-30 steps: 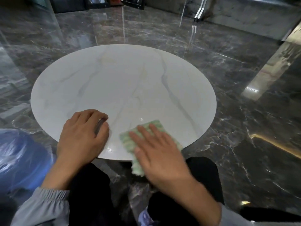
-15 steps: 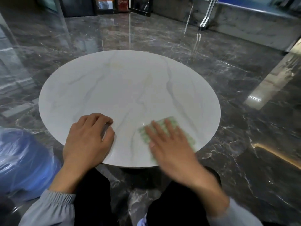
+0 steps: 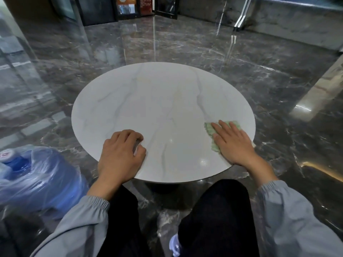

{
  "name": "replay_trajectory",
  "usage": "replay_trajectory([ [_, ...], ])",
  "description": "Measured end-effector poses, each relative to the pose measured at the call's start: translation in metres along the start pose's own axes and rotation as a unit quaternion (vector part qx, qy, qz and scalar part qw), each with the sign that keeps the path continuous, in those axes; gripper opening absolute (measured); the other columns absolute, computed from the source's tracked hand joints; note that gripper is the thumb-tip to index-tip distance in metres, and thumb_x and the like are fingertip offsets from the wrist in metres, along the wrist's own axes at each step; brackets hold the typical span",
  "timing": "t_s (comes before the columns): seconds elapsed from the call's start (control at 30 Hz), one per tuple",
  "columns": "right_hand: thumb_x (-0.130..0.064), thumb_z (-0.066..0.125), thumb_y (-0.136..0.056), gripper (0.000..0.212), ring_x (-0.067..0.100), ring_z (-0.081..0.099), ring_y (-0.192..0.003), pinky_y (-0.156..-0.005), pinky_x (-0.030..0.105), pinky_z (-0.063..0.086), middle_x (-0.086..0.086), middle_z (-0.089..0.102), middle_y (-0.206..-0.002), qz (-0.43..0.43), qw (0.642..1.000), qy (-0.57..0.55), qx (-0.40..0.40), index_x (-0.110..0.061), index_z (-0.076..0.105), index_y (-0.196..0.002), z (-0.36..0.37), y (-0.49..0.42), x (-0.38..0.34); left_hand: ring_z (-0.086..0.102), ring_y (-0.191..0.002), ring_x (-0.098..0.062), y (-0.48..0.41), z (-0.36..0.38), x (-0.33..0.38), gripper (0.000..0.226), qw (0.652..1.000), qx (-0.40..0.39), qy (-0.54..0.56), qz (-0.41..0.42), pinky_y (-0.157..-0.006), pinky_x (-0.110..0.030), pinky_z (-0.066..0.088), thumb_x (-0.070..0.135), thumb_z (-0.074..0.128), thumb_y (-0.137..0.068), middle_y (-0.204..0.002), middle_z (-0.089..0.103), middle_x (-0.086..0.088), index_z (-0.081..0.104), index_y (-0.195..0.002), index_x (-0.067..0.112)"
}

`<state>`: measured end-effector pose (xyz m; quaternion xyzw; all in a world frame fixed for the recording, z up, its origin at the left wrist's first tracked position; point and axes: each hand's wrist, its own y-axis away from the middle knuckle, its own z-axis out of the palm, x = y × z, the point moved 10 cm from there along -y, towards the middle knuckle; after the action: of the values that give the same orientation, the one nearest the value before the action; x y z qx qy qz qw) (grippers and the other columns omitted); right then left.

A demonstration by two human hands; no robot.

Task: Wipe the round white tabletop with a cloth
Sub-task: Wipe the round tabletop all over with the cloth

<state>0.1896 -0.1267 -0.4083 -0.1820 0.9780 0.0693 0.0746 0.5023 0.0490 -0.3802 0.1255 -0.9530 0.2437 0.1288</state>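
The round white tabletop (image 3: 157, 101) with faint grey veins stands low in front of my knees. A pale green cloth (image 3: 210, 129) lies near its right edge. My right hand (image 3: 232, 143) presses flat on the cloth with straight, spread fingers and covers most of it. My left hand (image 3: 120, 154) rests on the near left part of the tabletop, its fingers curled under and holding nothing that I can see.
A blue water jug wrapped in clear plastic (image 3: 35, 175) stands on the floor at the near left. Glossy dark marble floor (image 3: 278, 80) surrounds the table. My knees in black trousers (image 3: 219, 210) sit under the near edge. Dark cabinets (image 3: 130, 6) line the far wall.
My right hand has slid the cloth from the near middle of the tabletop out to its right edge. My left hand has stayed in place. The view has tilted up.
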Motion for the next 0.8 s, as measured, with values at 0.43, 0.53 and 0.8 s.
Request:
replay_trajectory([
  [0.43,-0.058,0.008,-0.102,0.058,0.009,-0.010,-0.157,-0.125,0.041,-0.005,-0.024,-0.004,-0.170,-0.020,0.999,-0.031,-0.005,-0.054,0.001,-0.160,0.001,-0.011,0.006,0.054,-0.111,-0.014,0.001,-0.004,0.005,0.029,0.999,-0.046,0.007,-0.020,-0.087,-0.035,0.039,0.042,0.049,-0.088,-0.115,0.062,0.015,0.064,-0.110,0.031],
  [0.53,-0.057,0.010,-0.103,0.057,0.009,-0.009,-0.157,-0.125,0.041,-0.004,-0.024,-0.004,-0.170,-0.008,0.999,-0.042,-0.008,-0.053,0.003,-0.160,-0.005,-0.034,0.023,0.053,-0.111,-0.012,0.000,-0.006,0.003,0.028,0.999,-0.044,0.017,-0.018,-0.088,-0.034,0.040,0.042,0.049,-0.088,-0.115,0.061,0.017,0.064,-0.110,0.032],
  [0.8,-0.054,0.008,-0.107,0.057,0.016,-0.019,-0.156,-0.125,0.047,-0.011,-0.017,-0.016,-0.170,0.026,0.999,-0.017,-0.039,-0.047,-0.005,-0.162,-0.010,-0.071,0.041,0.056,-0.112,-0.017,-0.003,0.004,-0.006,0.029,0.999,-0.026,0.017,-0.025,-0.085,-0.034,0.036,0.044,0.049,-0.088,-0.117,0.060,0.018,0.063,-0.112,0.035],
])
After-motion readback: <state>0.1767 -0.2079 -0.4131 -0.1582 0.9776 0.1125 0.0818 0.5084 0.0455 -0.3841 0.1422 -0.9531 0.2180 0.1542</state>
